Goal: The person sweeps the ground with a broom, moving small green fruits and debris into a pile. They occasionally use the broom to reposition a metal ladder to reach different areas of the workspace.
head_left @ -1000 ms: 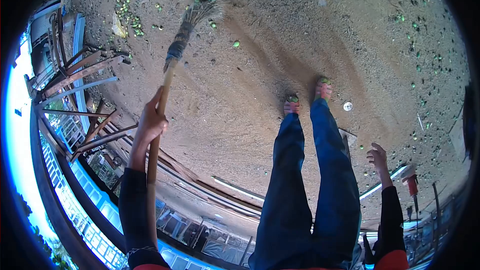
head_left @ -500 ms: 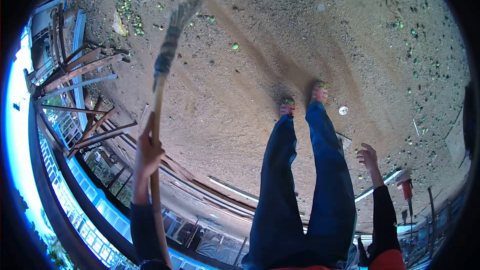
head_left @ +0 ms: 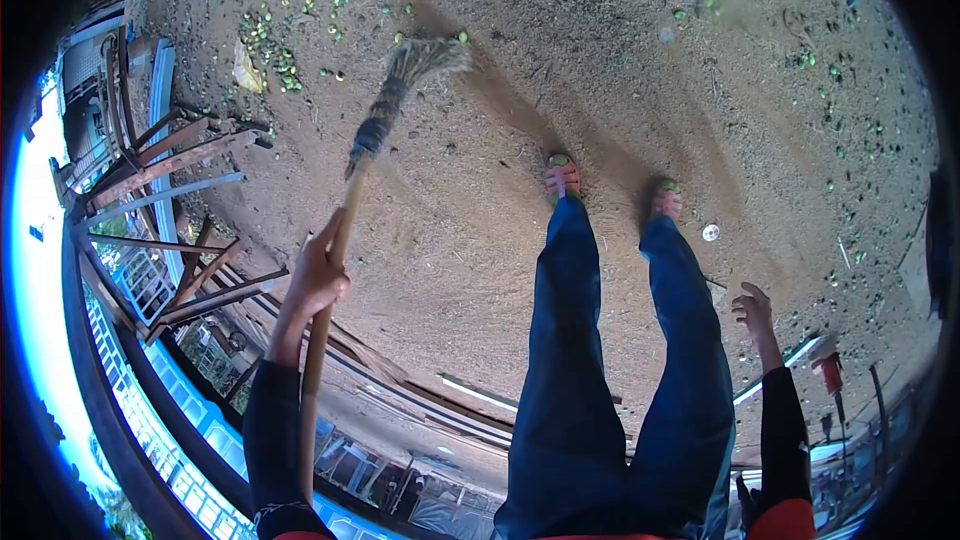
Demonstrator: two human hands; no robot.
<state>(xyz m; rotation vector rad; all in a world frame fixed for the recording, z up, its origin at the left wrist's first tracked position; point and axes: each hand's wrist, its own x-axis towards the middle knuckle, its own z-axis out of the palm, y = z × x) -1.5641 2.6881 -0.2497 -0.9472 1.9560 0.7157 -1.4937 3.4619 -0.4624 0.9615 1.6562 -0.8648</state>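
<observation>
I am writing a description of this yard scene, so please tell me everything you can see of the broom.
The broom has a long, pale, wooden-looking handle, a dark wrapped binding and a fan of straw-like bristles. It slants away from the person, and the bristles seem to rest on the dirt ground beside small green bits. The left hand is closed around the handle, whose near end runs along that forearm. The right hand does not touch it.

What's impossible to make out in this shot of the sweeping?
Head view only:
- The broom: the handle's lower end is lost behind the left sleeve.
- The left hand: fingertips hidden round the handle.
- The green bits on the dirt: too small to tell fruit from leaves.
- The white disc by the foot: too small to identify.
- The red object beyond the right hand: warped at the lens edge.
</observation>
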